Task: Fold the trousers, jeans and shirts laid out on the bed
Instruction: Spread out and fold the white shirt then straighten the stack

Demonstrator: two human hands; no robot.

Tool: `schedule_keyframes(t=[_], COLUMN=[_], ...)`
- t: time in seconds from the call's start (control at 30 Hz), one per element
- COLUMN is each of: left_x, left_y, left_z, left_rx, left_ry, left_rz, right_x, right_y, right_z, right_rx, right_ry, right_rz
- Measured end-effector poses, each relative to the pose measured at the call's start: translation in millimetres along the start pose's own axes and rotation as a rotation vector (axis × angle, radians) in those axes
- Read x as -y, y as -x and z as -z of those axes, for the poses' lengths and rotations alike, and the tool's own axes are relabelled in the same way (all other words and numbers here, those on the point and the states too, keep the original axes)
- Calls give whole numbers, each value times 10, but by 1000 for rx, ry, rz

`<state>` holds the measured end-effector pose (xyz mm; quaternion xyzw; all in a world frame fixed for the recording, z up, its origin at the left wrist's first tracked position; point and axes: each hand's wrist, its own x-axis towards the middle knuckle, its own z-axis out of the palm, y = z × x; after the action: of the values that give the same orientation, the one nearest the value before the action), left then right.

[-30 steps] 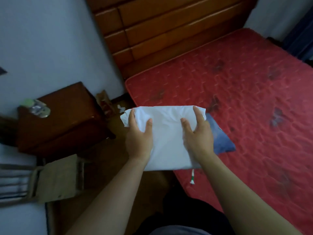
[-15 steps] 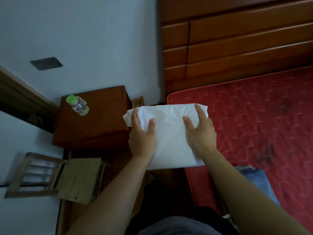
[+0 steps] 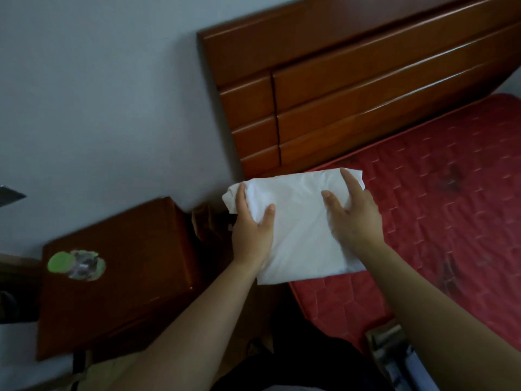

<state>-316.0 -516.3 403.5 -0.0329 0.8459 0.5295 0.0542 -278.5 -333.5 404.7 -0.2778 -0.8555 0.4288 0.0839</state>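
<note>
**1. Grip.** My L hand (image 3: pixel 251 232) holds the folded white garment (image 3: pixel 298 227) at its left edge. Thumb and forefinger lie on top; the other fingers are hidden, prob. beneath the cloth. My R hand (image 3: pixel 352 218) holds the right edge the same way, thumb and forefinger on top, spread apart. Both hands are clamped on the garment, one per side, with bare cloth between them.

**2. Garment pos.** It is folded to a flat rectangle, long sides running away from me. It sits at the bed (image 3: pixel 439 215) corner nearest the headboard (image 3: pixel 352 88). The right part lies over the red mattress; the left part overhangs the gap toward the nightstand (image 3: pixel 127 292). Whether it rests on the mattress or is held just above it, I cannot tell.

**3. Surroundings.**
- A bottle (image 3: pixel 77 265) with a green cap stands on the nightstand, blurred.
- The wall (image 3: pixel 98 94) is plain, behind the nightstand and headboard.
- More cloth (image 3: pixel 394 354) lies at the bottom right by my R forearm, too blurred to ID.
</note>
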Motion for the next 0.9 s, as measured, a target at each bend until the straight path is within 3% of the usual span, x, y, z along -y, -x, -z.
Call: schedule_keyframes(t=[0.3,0.63,0.9], left_x=[314,1612,2407], left_y=[-1062,-1897,-2339], left_z=[-791,-1693,-2200], left_rx=[119,156,-7], left_ry=[43,47,51], left_rz=[82,68,24], right_x=[-526,-1788,-2201], right_y=[-1240,-2101,-2888], right_z=[-385,-1579,-2228], right_rx=[53,96,85], right_ry=[84,112,227], right_rz=[-46,-121,108])
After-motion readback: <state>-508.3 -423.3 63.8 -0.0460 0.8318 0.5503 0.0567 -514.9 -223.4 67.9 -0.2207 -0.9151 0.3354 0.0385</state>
